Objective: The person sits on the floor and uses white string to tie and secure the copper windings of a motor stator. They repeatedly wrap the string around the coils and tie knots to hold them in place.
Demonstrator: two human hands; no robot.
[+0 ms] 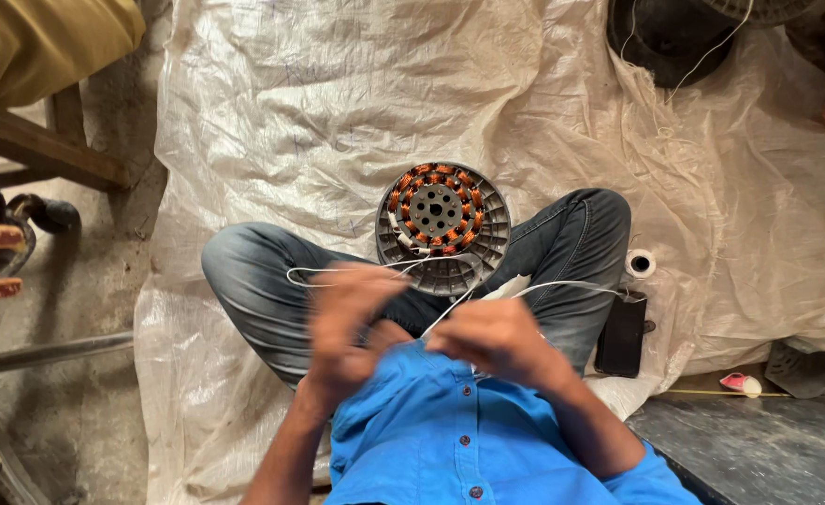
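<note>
at the frame's centre, the left hand and right hand pinched white thread just below the copper-wound stator, resting on crossed legs.

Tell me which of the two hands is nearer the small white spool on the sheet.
The right hand. The white spool stands off that side, by the dark phone; the left hand is across the lap.

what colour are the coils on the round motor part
Copper-orange coils around a grey hub, set in the grey round motor part; head view.
</note>
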